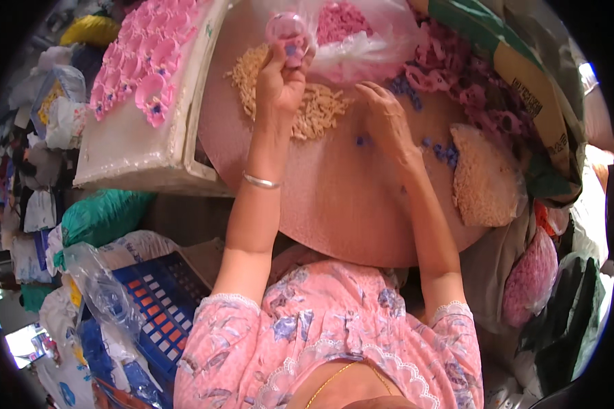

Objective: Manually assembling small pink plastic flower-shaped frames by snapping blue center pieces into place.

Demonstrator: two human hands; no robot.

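Note:
Raised over the far side of the round table (341, 211), my left hand (283, 85) grips a pink plastic piece (292, 49) with a round ring-like top and a small blue part on it. My right hand (389, 119) hovers above the tabletop, fingers stretched toward the left and its thumb hidden; I see nothing held in it. Small blue parts (406, 90) lie just beyond it, and more blue parts (447, 153) are scattered to its right. A heap of small beige pieces (314, 112) spreads beneath and beside my left hand.
At the left, a whitish box (143, 153) carries rows of pink pieces (153, 95) with blue parts. A clear bag of small pink parts (344, 24) lies at the far side. Loose pink pieces (450, 75), a beige-filled bag (484, 177) and an opened sack (525, 75) occupy the right.

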